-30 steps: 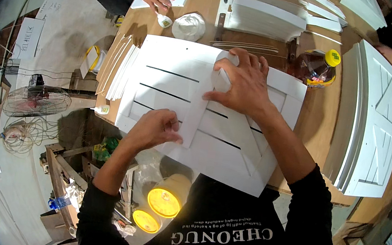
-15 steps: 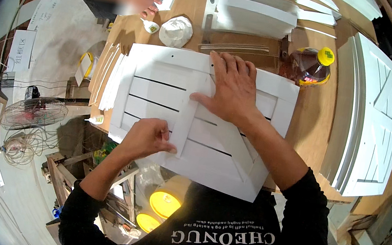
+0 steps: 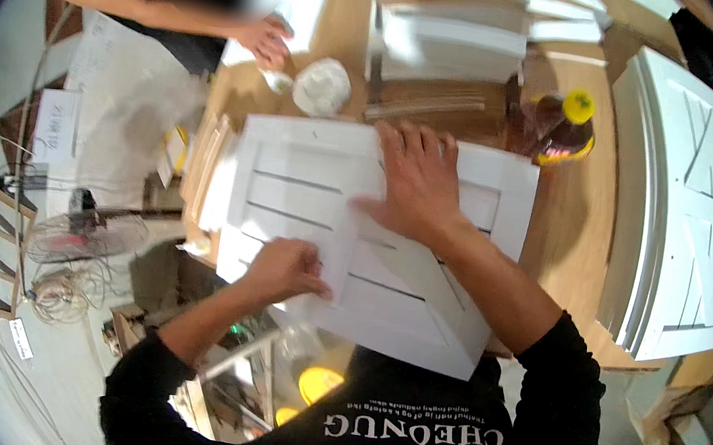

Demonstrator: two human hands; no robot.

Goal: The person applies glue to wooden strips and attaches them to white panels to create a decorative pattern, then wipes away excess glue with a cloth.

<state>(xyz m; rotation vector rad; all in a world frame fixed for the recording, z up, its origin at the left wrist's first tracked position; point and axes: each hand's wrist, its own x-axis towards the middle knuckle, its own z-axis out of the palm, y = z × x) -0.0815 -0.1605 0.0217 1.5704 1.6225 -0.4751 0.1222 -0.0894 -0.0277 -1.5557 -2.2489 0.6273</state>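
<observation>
A white framed panel (image 3: pixel 413 342) with dark grooves lies before me, its near edge reaching over the table edge toward my shirt. My right hand (image 3: pixel 420 181) rests spread on its far middle, fingertips at the far rail and thumb stretched left. Under that thumb runs a white upright strip (image 3: pixel 339 256), with a slanting white strip to its right. My left hand (image 3: pixel 283 269) is on the panel's left half, fingers curled under and thumb pointing at the upright strip's near end. Whatever those curled fingers hold, if anything, is hidden.
At the far left a co-worker's hand (image 3: pixel 268 42) is beside a small white bottle (image 3: pixel 276 81). A crumpled white lump (image 3: pixel 321 87), a yellow-capped jug (image 3: pixel 562 128) and stacked white panels (image 3: pixel 699 223) stand on the table (image 3: pixel 570 278). A fan (image 3: pixel 89 237) is at left.
The whole view has shifted, so the panel sits slightly lower. Both my hands keep about the same places on it. The co-worker's hand has moved nearer to the small bottle.
</observation>
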